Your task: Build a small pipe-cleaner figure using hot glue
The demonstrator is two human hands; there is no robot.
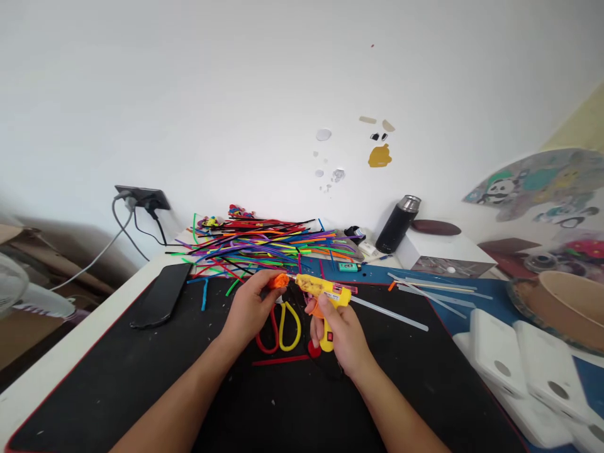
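My right hand (343, 330) is wrapped round the handle of a yellow hot glue gun (329, 296). A clear glue stick (391, 313) sticks out of the gun's back end. In my left hand (250, 305), pinched between thumb and fingers, is a small fuzzy orange piece (279, 281). The gun's nozzle points left and is at or very close to this piece; I cannot tell if they touch. Below, on the black mat (283, 409), lie scissors (289, 333) with one red and one yellow handle loop, partly hidden. A red strip (280, 361) lies nearer to me.
A heap of coloured pipe cleaners (264, 242) spans the back. A black phone (163, 296) lies at left. Behind stand a black thermos (397, 223) and a green lighter (349, 267). Spare glue sticks (436, 289) and white boxes (497, 352) are at right. Plugged cables (141, 207) hang by the wall.
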